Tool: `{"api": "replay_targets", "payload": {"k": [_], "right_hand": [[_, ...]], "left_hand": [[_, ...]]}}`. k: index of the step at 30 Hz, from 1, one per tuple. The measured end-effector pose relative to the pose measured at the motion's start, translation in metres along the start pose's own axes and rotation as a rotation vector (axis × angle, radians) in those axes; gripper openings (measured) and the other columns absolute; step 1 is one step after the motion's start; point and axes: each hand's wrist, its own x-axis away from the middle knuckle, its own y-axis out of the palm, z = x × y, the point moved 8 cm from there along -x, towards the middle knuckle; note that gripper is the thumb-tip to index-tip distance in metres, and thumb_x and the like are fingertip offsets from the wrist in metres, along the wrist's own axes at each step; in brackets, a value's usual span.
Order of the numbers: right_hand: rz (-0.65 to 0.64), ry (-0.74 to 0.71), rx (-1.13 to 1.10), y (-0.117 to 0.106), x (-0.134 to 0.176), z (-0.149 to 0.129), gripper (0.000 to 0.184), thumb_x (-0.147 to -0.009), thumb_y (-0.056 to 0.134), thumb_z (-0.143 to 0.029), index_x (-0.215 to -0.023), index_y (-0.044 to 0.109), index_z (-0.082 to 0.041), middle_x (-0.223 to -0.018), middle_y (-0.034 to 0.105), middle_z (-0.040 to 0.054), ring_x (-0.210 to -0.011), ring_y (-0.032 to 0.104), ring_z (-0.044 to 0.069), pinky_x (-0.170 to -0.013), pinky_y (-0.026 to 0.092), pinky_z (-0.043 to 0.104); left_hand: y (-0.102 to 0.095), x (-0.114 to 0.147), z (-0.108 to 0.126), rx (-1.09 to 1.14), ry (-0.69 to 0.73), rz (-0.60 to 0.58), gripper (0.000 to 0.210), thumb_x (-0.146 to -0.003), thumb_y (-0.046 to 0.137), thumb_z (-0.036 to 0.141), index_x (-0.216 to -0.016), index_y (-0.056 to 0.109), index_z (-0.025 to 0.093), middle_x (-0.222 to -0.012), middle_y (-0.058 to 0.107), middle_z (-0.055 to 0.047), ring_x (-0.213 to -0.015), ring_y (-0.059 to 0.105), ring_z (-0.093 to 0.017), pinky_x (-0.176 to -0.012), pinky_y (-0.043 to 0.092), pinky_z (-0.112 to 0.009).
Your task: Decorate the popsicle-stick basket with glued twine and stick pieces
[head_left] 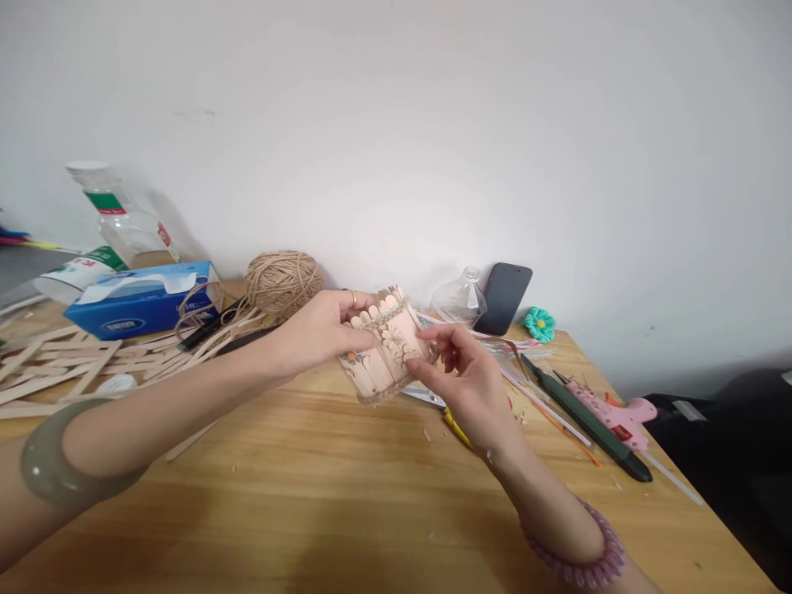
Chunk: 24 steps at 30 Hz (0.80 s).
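Above the middle of the table I hold a small holder made of wooden craft sticks point(377, 367), tilted, with twine round its upper and lower edges. Wooden flower shapes point(394, 340) and a small orange flower decorate its side. My left hand point(327, 330) grips its left side near the rounded stick tops, thumb on the front. On the right side, my right hand point(467, 375) has thumb and fingers at the holder's edge, close to the flower shapes. The holder's far side and some of my fingertips are hidden.
At the left lie loose craft sticks point(58, 371), a blue tissue box point(145, 309) and a twine ball point(283, 283). Behind stand a glass bottle point(133, 223) and a phone point(504, 297). A pink glue gun point(610, 412), a dark green tool point(587, 421) and yellow-handled scissors point(456, 429) lie rightward.
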Motion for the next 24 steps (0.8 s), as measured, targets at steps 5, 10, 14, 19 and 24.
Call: {"api": "replay_targets", "payload": {"k": [5, 10, 14, 19, 24], "right_hand": [[0.015, -0.117, 0.055, 0.000, 0.002, -0.009, 0.012, -0.074, 0.063, -0.017, -0.084, 0.059, -0.023, -0.078, 0.053, -0.0013, -0.074, 0.048, 0.017, -0.068, 0.039, 0.030], [0.037, -0.457, 0.371, 0.005, 0.009, -0.032, 0.014, -0.083, 0.056, -0.011, -0.082, 0.063, -0.022, -0.084, 0.052, 0.0036, -0.081, 0.051, 0.019, -0.070, 0.043, 0.033], [-0.024, -0.488, 0.535, 0.013, 0.005, -0.032, 0.015, -0.084, 0.055, -0.008, -0.078, 0.061, -0.021, -0.085, 0.055, 0.0059, -0.085, 0.053, 0.022, -0.073, 0.045, 0.036], [-0.065, -0.420, 0.609, 0.015, -0.002, -0.028, 0.010, -0.082, 0.056, -0.008, -0.083, 0.058, -0.017, -0.092, 0.055, 0.0092, -0.087, 0.054, 0.024, -0.075, 0.046, 0.037], [-0.103, -0.439, 0.534, 0.018, -0.002, -0.026, 0.013, -0.082, 0.057, -0.008, -0.078, 0.057, -0.020, -0.088, 0.056, 0.0065, -0.088, 0.053, 0.023, -0.077, 0.044, 0.037]], "left_hand": [[-0.001, 0.000, 0.000, -0.015, 0.005, 0.021, 0.020, -0.060, 0.060, 0.010, -0.079, 0.065, 0.015, -0.073, 0.067, 0.003, -0.069, 0.059, -0.013, -0.061, 0.045, -0.022], [-0.005, -0.004, -0.001, -0.056, 0.016, 0.023, 0.018, -0.059, 0.062, 0.012, -0.077, 0.065, 0.014, -0.072, 0.067, 0.002, -0.070, 0.062, -0.016, -0.064, 0.046, -0.026], [-0.008, -0.007, 0.001, -0.132, 0.072, 0.026, 0.021, -0.061, 0.061, 0.012, -0.082, 0.066, 0.014, -0.077, 0.069, 0.000, -0.076, 0.064, -0.018, -0.069, 0.047, -0.028], [-0.008, -0.010, 0.002, -0.156, 0.081, -0.008, 0.021, -0.062, 0.060, 0.013, -0.083, 0.067, 0.014, -0.081, 0.070, 0.000, -0.077, 0.064, -0.017, -0.067, 0.047, -0.026], [-0.009, -0.013, 0.003, -0.250, 0.120, -0.018, 0.025, -0.064, 0.060, 0.015, -0.088, 0.066, 0.013, -0.083, 0.069, -0.002, -0.078, 0.064, -0.019, -0.068, 0.047, -0.027]]}}
